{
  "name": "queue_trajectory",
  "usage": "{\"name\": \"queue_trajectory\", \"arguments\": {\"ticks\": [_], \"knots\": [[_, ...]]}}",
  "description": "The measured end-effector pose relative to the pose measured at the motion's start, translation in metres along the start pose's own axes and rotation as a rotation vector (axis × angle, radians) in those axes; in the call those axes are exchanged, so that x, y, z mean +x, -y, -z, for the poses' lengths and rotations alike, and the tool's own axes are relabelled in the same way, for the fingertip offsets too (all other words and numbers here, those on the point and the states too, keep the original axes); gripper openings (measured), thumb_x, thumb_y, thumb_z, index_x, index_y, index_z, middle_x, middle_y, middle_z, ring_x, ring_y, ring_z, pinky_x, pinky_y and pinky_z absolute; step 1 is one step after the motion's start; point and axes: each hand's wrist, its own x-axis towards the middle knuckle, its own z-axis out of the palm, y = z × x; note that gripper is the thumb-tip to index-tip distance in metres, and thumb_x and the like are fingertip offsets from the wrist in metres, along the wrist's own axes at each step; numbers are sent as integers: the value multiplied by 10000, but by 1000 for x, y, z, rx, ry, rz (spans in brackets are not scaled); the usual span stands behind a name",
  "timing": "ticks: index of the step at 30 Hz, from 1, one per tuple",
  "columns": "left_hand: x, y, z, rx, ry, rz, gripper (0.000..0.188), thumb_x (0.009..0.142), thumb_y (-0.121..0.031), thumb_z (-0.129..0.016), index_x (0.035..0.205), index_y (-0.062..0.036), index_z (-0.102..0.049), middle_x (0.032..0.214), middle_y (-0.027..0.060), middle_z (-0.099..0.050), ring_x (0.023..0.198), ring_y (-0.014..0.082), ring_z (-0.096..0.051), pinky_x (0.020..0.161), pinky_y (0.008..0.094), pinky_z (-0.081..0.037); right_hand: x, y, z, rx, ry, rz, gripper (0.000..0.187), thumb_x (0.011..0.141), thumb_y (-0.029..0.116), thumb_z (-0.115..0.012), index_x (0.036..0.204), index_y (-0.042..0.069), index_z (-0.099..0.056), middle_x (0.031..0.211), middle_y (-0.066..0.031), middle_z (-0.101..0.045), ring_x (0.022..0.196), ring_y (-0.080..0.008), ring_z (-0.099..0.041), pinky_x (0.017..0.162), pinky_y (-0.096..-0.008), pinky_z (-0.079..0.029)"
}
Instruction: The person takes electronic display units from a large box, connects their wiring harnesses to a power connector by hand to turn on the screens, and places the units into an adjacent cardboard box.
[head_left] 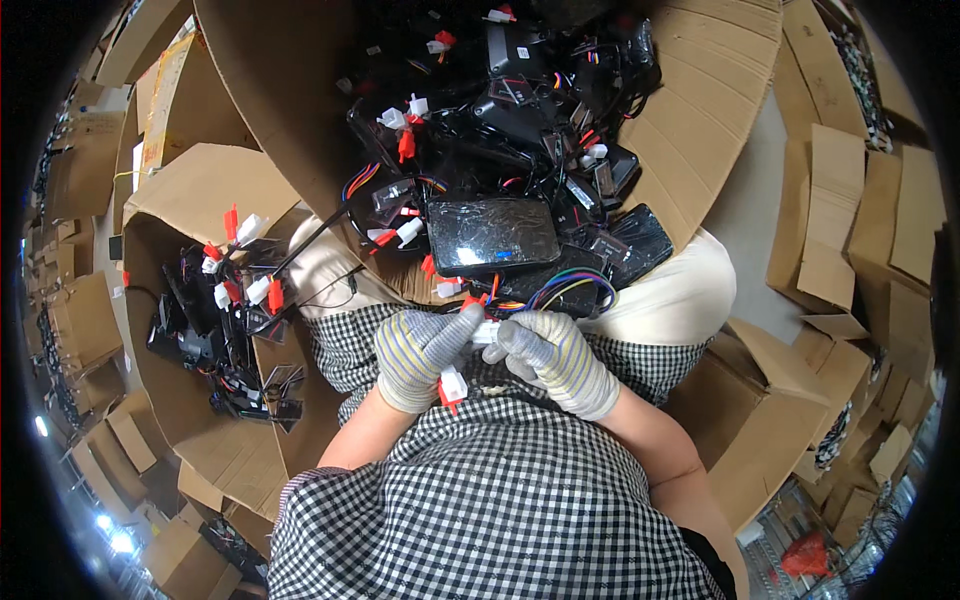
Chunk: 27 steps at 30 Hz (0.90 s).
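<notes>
Hands [412,350] pinch 1 white connector [486,333] between them.

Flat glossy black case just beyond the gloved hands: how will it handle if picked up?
Probably slippery: the black case has a shiny, wrinkled surface that looks like film wrap. Likely stiff, given its fairly straight edges and flat face. Unlikely to roll, being broad and flat.

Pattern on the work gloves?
Yellow stripes on light grey; the gloves show best in the head view.

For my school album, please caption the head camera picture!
Gloved left hand and right hand hold a white connector by a cardboard box of black devices.
</notes>
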Motion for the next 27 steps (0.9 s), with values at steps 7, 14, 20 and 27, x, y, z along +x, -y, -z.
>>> {"name": "queue_trajectory", "arguments": {"ticks": [7,14,20,27], "knots": [[1,0,-2,-49,55,22,447,648,-158,-731,1082,-111,-638,658,42,-637,485,206,-584,427,322,-442,10,-13,11,-111,53,22,508,932,468,-518,820,-8,-654,537,45,-440,479,-32,-385,471,-194,-306],[-1,3,-4,-4,78,22,452,645,-151,-726,1087,-119,-639,666,35,-642,482,202,-582,432,318,-444,12,-12,12,-121,55,40,496,938,456,-513,817,-5,-651,551,35,-453,487,-33,-394,471,-194,-312],[-1,4,-5,3,54,13,463,639,-153,-724,1094,-129,-640,697,35,-655,507,198,-593,443,316,-449,12,-11,11,-139,62,38,484,940,449,-513,840,-4,-650,549,37,-447,487,-33,-393,469,-200,-310],[-23,15,-24,-369,195,508,327,786,-125,-664,1108,-74,-637,840,111,-678,698,185,-653,595,272,-504,30,-5,28,-74,150,282,400,896,421,-600,918,22,-608,705,6,-543,577,-41,-461,536,-171,-375]]}}
